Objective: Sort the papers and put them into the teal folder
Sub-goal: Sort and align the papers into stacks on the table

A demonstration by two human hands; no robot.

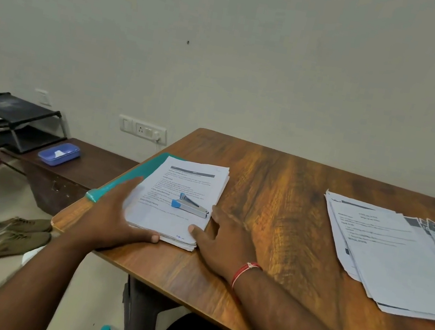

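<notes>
The white printed paper stack (163, 220) is braced by the flat, uncurled left hand (114, 213) and right hand (223, 241); if tilted, the loose blue-and-silver stapler (190, 206) could be tipped off.

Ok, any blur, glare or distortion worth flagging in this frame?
Head view: wide-angle stretch toward the edges; loose papers at right motion-smeared; print on the stack under the stapler only partly legible; light soft and even, mild sheen on the table, no harsh glare.

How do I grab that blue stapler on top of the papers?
Probably pinch the stapler across its long sides at the middle, coming from above. It lies flat on the paper stack, long and narrow, with its top uncovered.
</notes>
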